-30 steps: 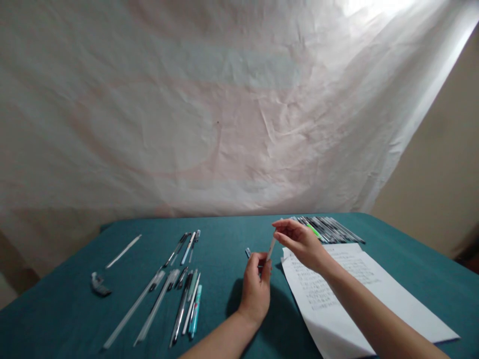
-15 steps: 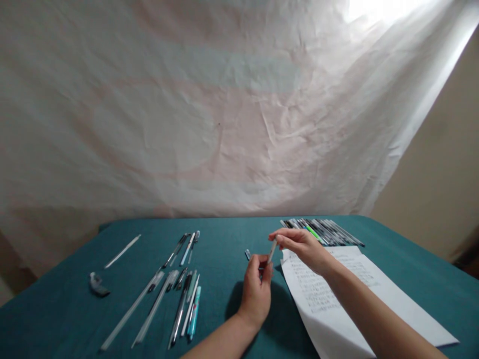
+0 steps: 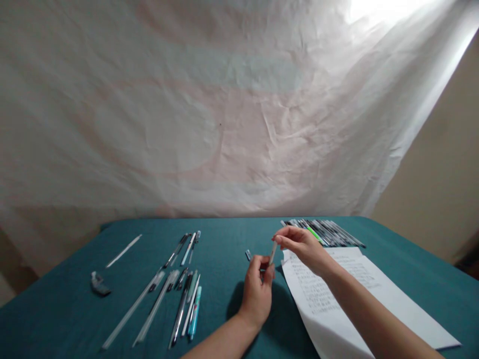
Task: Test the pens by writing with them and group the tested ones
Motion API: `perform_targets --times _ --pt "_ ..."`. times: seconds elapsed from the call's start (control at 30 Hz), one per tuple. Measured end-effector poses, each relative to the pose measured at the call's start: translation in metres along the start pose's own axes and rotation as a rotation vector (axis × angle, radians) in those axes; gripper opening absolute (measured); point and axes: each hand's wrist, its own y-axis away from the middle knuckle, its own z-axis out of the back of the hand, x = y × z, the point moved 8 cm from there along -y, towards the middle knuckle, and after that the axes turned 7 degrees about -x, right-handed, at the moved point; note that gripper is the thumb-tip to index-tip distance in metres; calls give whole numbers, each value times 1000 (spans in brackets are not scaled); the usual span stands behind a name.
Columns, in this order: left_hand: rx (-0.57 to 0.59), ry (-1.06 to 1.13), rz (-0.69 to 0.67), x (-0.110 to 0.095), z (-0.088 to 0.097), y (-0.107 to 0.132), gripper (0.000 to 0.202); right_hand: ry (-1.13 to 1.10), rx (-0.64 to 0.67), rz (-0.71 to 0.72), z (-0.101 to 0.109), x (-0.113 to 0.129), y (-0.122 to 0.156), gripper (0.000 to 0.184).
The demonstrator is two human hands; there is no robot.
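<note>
Between my hands, a slim pale pen stands nearly upright, tilted a little to the right at its top. My left hand is closed around its lower part, with thumb and fingertips pressed together. The fingers of my right hand pinch its upper end. Both ends of the pen are partly hidden by fingertips. Just behind my left hand lies a small clear pen cap on the cloth. Under my right forearm are sheets of paper with rows of handwriting.
A row of dark pens, one bright green, lies at the far right. To the left are several sorted pens and parts, including a turquoise pen, clear tubes, a thin white stick and a crumpled grey piece.
My right hand and the top of the pen have shifted very slightly to the right. My left hand keeps its hold almost in place.
</note>
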Motion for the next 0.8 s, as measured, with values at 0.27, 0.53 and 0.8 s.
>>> perform_targets --times 0.27,0.53,0.8 --pt "20 24 9 -2 -1 0 19 -30 80 -26 -7 1 2 30" --pt "41 54 30 -3 -4 1 20 -142 83 -95 -11 -10 2 36" --pt "50 73 23 0 -7 2 21 -117 -32 -86 -5 -17 -1 28"
